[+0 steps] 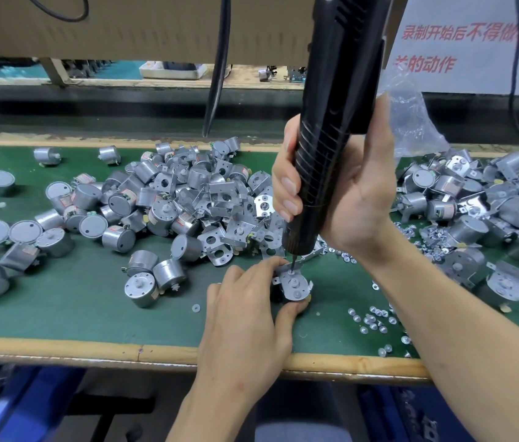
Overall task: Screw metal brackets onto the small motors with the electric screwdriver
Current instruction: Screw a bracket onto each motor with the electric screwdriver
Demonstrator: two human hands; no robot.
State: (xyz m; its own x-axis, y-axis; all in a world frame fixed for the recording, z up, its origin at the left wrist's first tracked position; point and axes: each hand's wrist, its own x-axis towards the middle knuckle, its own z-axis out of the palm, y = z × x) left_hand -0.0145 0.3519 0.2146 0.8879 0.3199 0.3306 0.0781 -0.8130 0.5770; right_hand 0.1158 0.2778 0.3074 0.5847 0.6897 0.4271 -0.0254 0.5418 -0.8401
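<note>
The left hand (245, 314) pinches the small motor (293, 287) and bracket (295, 282) — stiff, light, likely slippery; right hand (341, 193) grips the electric screwdriver (331, 138).

Your left hand (245, 317) and your right hand (357, 186) are bare. Your left forearm (210, 409) and your right forearm (462, 333) are bare too, up to the edge of the view. Your fingers (280, 170) have short, rounded, clean nails (289, 185).

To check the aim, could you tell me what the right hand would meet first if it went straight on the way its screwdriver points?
Probably the bracket the left hand pinches: the tip of the screwdriver in the right hand seems to touch its far end.
</note>
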